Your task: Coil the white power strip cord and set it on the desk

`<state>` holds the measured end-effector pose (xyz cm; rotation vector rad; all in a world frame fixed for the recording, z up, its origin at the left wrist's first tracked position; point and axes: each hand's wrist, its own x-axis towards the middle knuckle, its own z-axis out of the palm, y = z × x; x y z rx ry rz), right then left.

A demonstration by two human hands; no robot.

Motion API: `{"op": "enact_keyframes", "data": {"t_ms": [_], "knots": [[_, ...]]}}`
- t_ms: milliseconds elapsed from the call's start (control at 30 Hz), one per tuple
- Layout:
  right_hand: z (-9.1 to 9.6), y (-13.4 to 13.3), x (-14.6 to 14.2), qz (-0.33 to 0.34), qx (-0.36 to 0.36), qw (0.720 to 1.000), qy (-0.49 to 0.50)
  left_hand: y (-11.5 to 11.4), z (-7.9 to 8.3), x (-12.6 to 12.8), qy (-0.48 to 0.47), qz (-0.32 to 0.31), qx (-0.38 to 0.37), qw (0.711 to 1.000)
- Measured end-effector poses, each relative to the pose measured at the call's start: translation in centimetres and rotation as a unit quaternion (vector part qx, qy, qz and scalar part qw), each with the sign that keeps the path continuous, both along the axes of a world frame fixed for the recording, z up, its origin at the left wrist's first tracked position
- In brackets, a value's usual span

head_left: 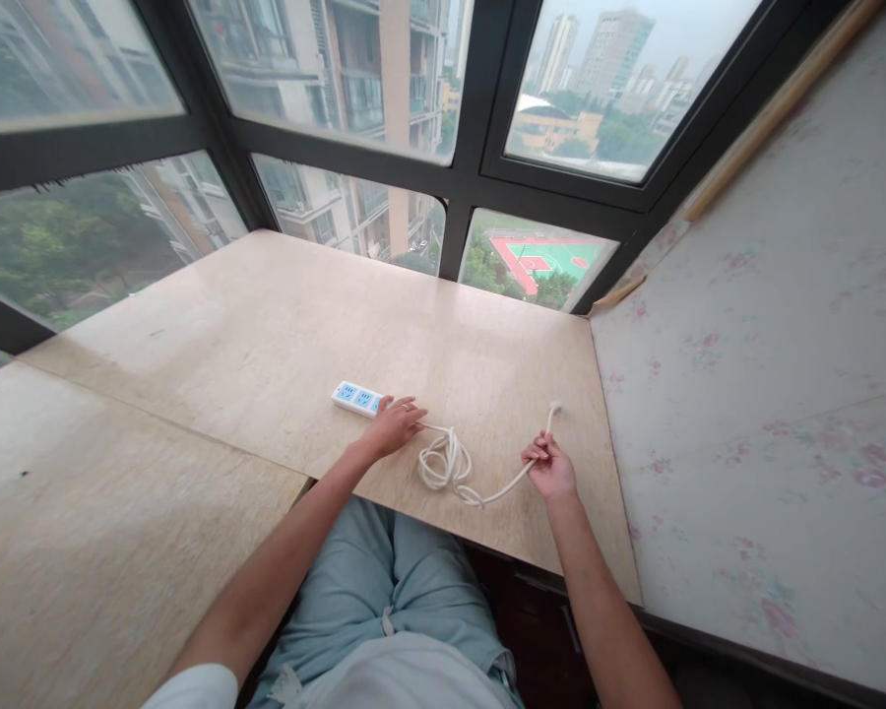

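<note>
**One hand on the power strip, the other pinching its cord**

The person is sitting at a pale wooden counter [266, 325] set against a window [384, 89]. The left hand [395, 425] is lying palm down over the near end of a white power strip [357, 397], with the fingers stretched out flat rather than curled. This looks like a resting press, probably steadying the strip against any tug on its lead.

The right hand [550, 468] is closing its grip around the cord [444, 461] a little below the plug [554, 407], which is sticking up past the fingers. Holding so near the end is likely giving control of the free tip. Between the two hands the cord is lying in a few loose loops on the counter, slack, near the front edge.

The left palm is covering the point where the cord leaves the strip, so that joint is not showing. The plug is too small for its pins to be made out, and the loops are overlapping too closely to tell how they are crossing. The flowered wall [768, 374] is running off the right of the picture.
</note>
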<state>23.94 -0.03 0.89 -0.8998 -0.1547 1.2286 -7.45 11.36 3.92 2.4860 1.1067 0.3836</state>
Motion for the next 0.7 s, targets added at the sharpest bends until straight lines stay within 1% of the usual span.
{"op": "enact_keyframes", "data": {"t_ms": [67, 133, 267, 367, 533, 700], "knots": [[0.4, 0.5, 1.0, 0.011, -0.012, 1.0, 0.002, 1.0, -0.2, -1.1, 0.025, -0.026, 0.01, 0.999], [0.8, 1.0, 2.1, 0.009, -0.026, 1.0, -0.011, 1.7, -0.4, -2.6, 0.031, -0.031, 0.025, 0.999], [1.8, 2.2, 4.3, -0.008, -0.038, 0.998, -0.055, 2.4, -0.6, -6.0, 0.03, 0.005, 0.053, 0.998], [2.7, 3.3, 5.4, -0.011, -0.034, 0.996, -0.079, 3.0, -0.5, -8.5, 0.026, 0.033, 0.09, 0.995], [4.2, 5.2, 6.1, -0.018, -0.023, 0.99, -0.135, 3.8, -0.4, -11.1, 0.039, 0.051, 0.156, 0.986], [5.3, 6.8, 6.0, -0.029, -0.017, 0.984, -0.173, 4.1, -0.2, -12.6, 0.052, 0.074, 0.185, 0.979]]}}
